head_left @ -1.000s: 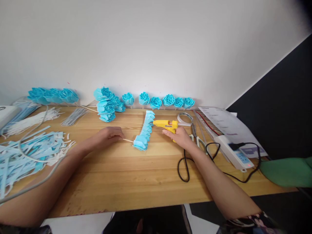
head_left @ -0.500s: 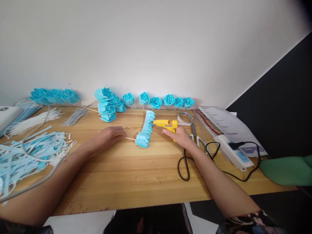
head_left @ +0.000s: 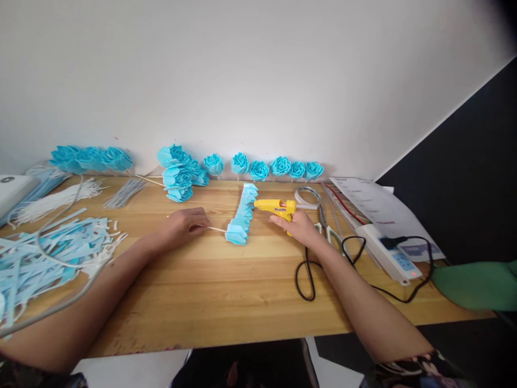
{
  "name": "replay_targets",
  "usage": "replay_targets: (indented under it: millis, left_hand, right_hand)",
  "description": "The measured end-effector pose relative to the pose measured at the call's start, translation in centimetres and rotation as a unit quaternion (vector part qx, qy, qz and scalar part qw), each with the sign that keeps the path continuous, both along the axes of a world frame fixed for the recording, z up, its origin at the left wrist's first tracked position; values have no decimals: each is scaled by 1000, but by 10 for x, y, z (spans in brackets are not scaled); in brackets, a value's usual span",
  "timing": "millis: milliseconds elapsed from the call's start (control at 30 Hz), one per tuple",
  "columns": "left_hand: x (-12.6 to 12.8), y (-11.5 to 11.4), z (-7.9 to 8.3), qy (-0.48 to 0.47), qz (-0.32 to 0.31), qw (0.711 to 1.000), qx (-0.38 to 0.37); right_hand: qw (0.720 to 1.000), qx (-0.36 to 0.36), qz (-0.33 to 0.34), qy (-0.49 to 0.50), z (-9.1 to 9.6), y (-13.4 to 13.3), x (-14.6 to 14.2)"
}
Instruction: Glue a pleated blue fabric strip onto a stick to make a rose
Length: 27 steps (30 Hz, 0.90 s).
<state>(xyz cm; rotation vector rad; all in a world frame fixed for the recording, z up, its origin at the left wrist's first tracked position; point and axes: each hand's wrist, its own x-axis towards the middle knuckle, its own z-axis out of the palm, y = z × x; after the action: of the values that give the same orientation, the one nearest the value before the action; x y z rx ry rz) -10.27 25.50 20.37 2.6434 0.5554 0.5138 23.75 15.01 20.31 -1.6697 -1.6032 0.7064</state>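
Pleated blue strip (head_left: 245,207) lies at mid-desk, running from near the far edge toward the middle, its near end meeting a blue flower head (head_left: 237,234) on a thin stick (head_left: 218,229). The left hand (head_left: 184,226) pinches the stick's other end between its fingers; the right hand (head_left: 301,223) is wrapped round the handle of a yellow glue gun (head_left: 274,206), whose nozzle points at the strip's right side, contact too fine to tell. Finished blue flowers (head_left: 280,166) line the far edge, with a flower cluster (head_left: 177,180) behind the left hand. Scissors (head_left: 335,237) and a looped black cord (head_left: 311,288) crowd the right forearm, while a power strip (head_left: 388,256) and papers (head_left: 375,213) fill the desk's right side. Cut blue strips (head_left: 40,258) heap along the left edge, and a grey cable (head_left: 78,296) crosses beside the left forearm. Open wood on the desk (head_left: 226,302) spreads between the forearms, from below the flower head to the near edge.
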Motion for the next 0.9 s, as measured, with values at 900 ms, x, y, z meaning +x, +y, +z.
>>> replay_targets:
  millis: [900]
  left_hand:
    - [-6,7,6,-35,-64,997,-38]
  right_hand:
    - [988,-95,109,-61,26,-12,-12]
